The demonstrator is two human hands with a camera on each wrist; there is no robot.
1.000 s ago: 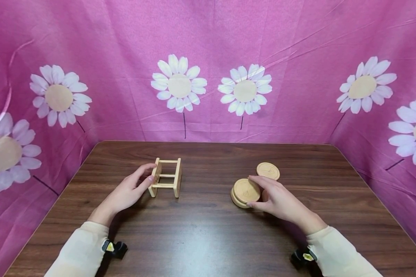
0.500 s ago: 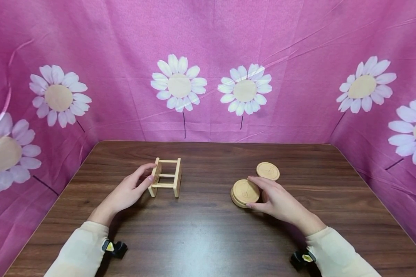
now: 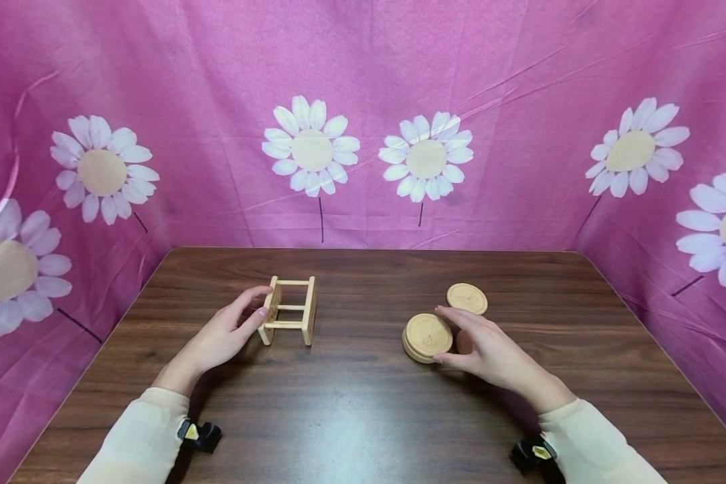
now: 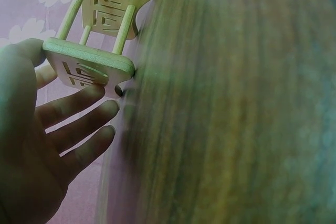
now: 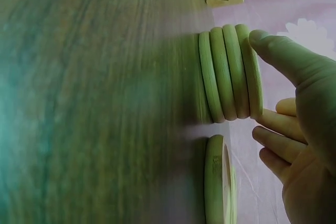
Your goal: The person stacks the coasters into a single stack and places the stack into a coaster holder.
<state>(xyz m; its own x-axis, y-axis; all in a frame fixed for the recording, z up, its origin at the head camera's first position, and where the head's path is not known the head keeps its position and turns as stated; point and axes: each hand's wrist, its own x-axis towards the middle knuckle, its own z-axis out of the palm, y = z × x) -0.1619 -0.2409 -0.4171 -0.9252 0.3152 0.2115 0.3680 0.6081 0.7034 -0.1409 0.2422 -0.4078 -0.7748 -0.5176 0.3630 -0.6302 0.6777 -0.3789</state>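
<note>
Head: right hand (image 3: pixel 490 349) at stacked discs (image 3: pixel 428 335).

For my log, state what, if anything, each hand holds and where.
Left hand touches the coaster rack at its left panel; right hand, the top coaster at its rim. Whether gripped: unclear.

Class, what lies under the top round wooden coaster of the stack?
Three more wooden coasters, their edges showing in the right wrist view, lie under the top coaster. Covered: most of their faces and the tabletop beneath.
</note>
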